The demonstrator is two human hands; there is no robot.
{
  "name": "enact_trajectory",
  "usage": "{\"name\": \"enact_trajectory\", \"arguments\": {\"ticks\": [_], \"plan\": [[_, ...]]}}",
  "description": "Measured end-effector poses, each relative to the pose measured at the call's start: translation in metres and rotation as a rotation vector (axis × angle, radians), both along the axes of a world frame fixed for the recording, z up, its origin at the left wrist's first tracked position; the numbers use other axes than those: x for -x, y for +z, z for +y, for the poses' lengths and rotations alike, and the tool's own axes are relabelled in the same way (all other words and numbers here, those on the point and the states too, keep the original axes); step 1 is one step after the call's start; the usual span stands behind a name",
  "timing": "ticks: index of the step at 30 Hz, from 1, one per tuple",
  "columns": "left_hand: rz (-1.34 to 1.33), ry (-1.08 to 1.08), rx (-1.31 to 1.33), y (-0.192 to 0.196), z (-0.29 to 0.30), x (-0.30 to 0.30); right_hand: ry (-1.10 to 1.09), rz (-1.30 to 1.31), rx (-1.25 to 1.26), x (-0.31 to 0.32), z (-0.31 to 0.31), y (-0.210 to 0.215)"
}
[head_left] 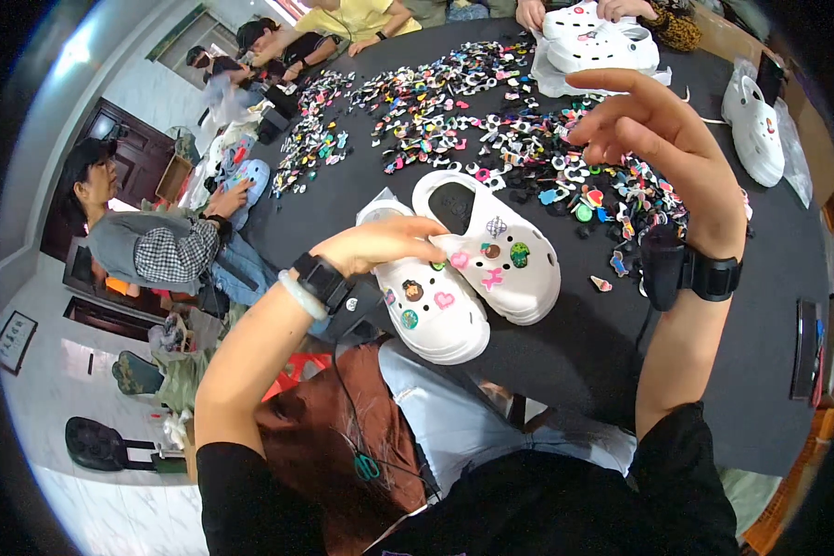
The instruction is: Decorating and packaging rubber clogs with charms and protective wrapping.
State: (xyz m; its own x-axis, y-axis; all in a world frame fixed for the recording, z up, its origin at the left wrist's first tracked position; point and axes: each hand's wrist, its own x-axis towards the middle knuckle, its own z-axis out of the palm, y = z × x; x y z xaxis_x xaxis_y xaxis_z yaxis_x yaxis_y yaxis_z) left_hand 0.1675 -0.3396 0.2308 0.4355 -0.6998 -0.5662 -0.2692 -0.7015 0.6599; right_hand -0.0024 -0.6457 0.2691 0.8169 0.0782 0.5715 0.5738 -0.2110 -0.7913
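A pair of white clogs (443, 320) with colourful charms lies side by side on the dark table in front of me. My left hand (394, 243) grips the left clog from its outer side, fingertips reaching between the two shoes. The right clog (525, 287) is tilted beside it and bears pink, green and brown charms. My right hand (663, 130) is raised above the heap of loose shoe charms (435, 120), its fingers apart and partly bent, with nothing visible in them. A small ice-cream-shaped charm (601, 284) lies apart from the heap, near my right wrist.
Across the table, another person's hands touch a white clog (598, 42) on plastic wrap. A further white clog (755, 130) stands at the far right, and a dark flat tray (807, 350) lies near the right edge. At left, a seated person holds a blue clog (248, 176).
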Motion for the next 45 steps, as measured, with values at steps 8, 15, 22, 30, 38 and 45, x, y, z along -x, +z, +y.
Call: {"name": "enact_trajectory", "arguments": {"ticks": [8, 15, 22, 30, 38, 45], "plan": [[0.193, 0.275, 0.157, -0.006, 0.022, 0.014, 0.082, 0.019, -0.068, 0.002, 0.002, 0.004], [0.318, 0.676, 0.529, 0.004, 0.105, 0.007, 0.05, 0.015, -0.072, 0.004, 0.0, 0.003], [0.701, 1.113, 0.927, 0.0, 0.163, -0.026, 0.174, 0.083, -0.118, 0.003, 0.019, 0.008], [0.677, 1.231, 1.179, -0.017, 0.196, -0.102, 0.198, 0.191, -0.097, -0.004, 0.031, 0.013], [0.658, 1.477, 1.033, -0.037, 0.196, -0.171, 0.192, 0.19, -0.06, -0.006, 0.034, 0.016], [0.494, 1.417, 1.031, -0.053, 0.171, -0.162, 0.207, 0.137, -0.074, 0.008, 0.024, 0.026]]}}
